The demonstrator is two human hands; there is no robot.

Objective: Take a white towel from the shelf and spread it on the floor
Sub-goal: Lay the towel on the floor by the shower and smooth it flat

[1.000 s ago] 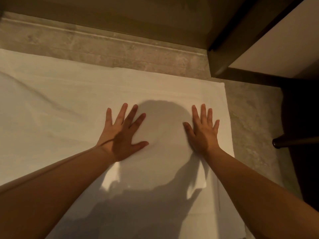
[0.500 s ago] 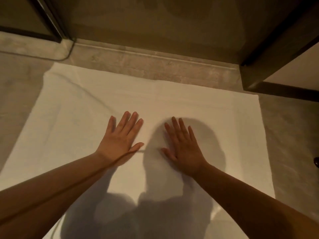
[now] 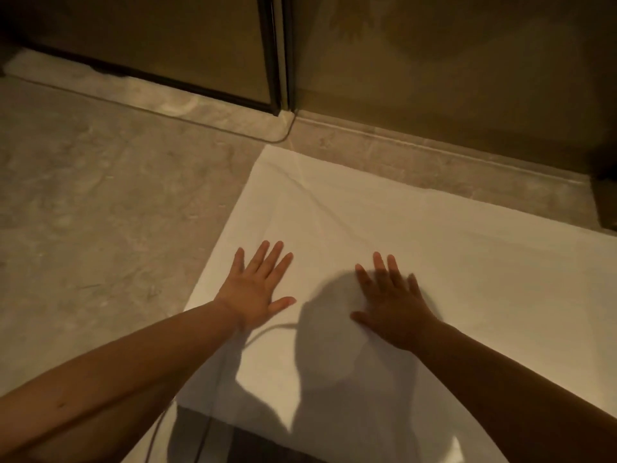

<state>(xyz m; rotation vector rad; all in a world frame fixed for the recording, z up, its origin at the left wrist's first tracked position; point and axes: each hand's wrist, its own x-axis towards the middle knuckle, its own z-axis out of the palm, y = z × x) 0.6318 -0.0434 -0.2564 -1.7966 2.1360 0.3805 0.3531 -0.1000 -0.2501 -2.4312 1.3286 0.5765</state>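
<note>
1. The white towel [image 3: 450, 262] lies spread flat on the stone floor [image 3: 100, 212], filling the view from centre toward 3 and 5 o'clock, its far corner pointing to 12 o'clock near the raised step [image 3: 417, 155] along the wall.
2. The left hand [image 3: 255, 289] rests palm down on the towel close to its left edge, fingers stretched and spread, its grip closed on nothing.
3. The right hand [image 3: 390, 309] lies flat on the towel toward 3 o'clock of the left hand, well apart, fingers extended in shadow, gripping nothing.
4. A soft crease [image 3: 320, 202] runs across the cloth at 12 o'clock of the hands.
5. A dark-framed glass door [image 3: 167, 45] stands at 11 o'clock.
</note>
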